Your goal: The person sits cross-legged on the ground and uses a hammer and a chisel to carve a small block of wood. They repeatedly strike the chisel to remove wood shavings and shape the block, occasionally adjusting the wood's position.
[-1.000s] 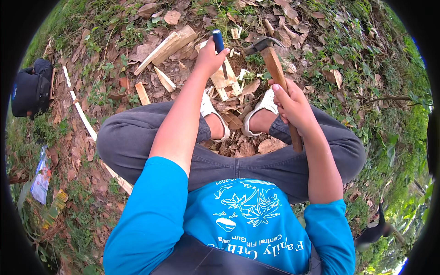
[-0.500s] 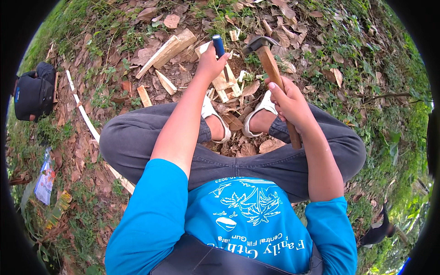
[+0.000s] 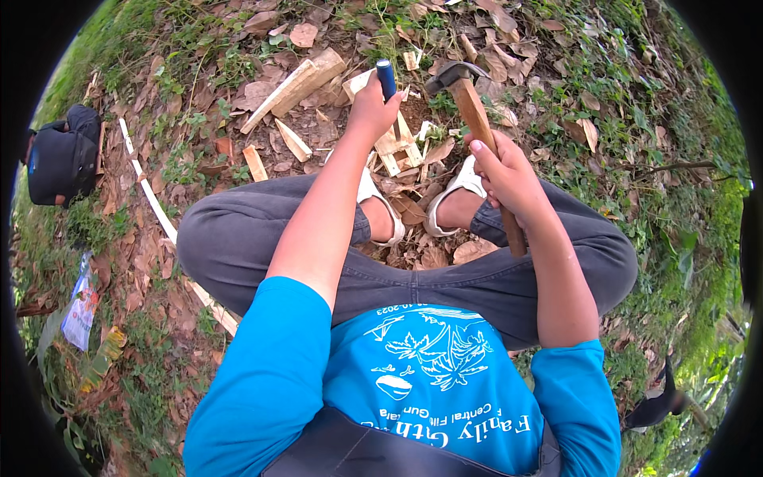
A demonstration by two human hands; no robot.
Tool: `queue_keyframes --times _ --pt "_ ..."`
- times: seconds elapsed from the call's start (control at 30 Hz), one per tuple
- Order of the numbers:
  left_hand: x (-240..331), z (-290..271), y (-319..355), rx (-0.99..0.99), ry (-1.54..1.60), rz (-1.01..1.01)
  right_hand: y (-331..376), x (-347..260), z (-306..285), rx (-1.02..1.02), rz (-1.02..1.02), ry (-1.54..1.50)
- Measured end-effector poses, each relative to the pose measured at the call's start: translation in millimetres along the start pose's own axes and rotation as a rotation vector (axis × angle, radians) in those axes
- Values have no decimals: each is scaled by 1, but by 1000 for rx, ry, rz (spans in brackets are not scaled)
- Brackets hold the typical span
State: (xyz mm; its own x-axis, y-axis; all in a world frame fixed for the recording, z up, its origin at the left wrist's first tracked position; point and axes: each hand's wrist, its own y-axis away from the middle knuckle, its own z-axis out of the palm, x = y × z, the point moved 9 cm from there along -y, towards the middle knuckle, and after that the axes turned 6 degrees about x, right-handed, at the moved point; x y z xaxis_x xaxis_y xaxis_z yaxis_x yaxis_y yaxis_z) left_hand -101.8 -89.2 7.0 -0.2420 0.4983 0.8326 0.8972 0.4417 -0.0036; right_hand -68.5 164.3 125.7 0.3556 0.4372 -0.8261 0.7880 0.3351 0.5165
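Observation:
My left hand [image 3: 370, 111] is closed around the blue handle of a chisel [image 3: 386, 78]. The chisel stands nearly upright, and its narrow blade runs down to a notched piece of pale wood [image 3: 410, 149] on the ground beyond my feet. My fingers hide part of the tool. In my right hand [image 3: 509, 176] is a claw hammer [image 3: 472, 107], gripped around its wooden handle. Its dark metal head is raised to the right of the chisel, apart from it. The hammer's handle end hangs over my right leg.
Split wood pieces [image 3: 298, 87] and smaller offcuts [image 3: 293, 141] lie left of the chisel among dry leaves. Farther left are a long pale stick [image 3: 155, 203], a black bag [image 3: 62, 159] and a plastic packet [image 3: 79, 314]. My shoes [image 3: 461, 191] flank the near side of the notched wood.

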Motion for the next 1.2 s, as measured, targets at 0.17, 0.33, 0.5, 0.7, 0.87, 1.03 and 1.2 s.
queue_keyframes --times 0.17,0.33,0.5,0.7,0.87,1.03,1.2 --pt "-7 -4 3 56 43 27 3 -4 3 -14 -6 8" --pt "2 6 10 7 56 50 3 3 1 -17 -11 10" --pt "12 7 22 69 10 61 2 -5 2 3 -56 20" --pt "15 7 30 122 -73 15 12 -42 2 42 -326 119" --pt "15 5 35 142 -77 5 32 -112 2 83 -577 357" --pt "10 -3 41 137 -20 -54 57 -185 13 230 -874 222" --pt "20 4 38 85 73 -30 -7 -89 23 103 -496 735"
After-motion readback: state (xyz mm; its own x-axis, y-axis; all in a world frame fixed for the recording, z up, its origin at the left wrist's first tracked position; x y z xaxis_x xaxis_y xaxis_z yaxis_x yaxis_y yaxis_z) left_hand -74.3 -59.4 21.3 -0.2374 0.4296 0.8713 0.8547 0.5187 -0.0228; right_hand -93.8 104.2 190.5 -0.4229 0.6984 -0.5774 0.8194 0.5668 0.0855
